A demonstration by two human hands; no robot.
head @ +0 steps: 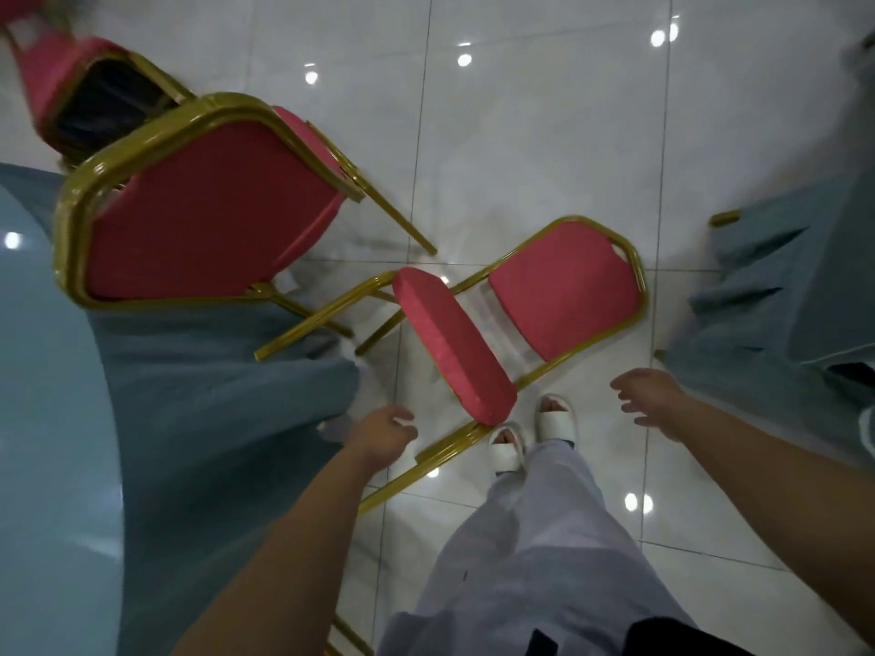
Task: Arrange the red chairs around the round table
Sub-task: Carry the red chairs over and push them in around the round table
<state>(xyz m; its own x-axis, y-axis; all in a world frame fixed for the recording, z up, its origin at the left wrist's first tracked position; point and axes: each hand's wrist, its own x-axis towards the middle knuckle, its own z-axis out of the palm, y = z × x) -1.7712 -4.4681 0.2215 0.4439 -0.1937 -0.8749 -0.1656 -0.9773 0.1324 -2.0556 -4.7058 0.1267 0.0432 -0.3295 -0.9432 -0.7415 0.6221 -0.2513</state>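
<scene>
tipped chair [454,343] (on side) at feet [556,416]; upright chair [203,210] beside draped table [199,419]

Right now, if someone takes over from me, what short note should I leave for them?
Hands: left hand and right hand both empty, near the fallen chair.
It lies tipped on the floor tiles before the feet.
The second chair stands against the round table cloth, on the left; third chair behind it, blurred.
Done: perhaps the second chair.
Left: raise the fallen chair and set it at the table.
</scene>
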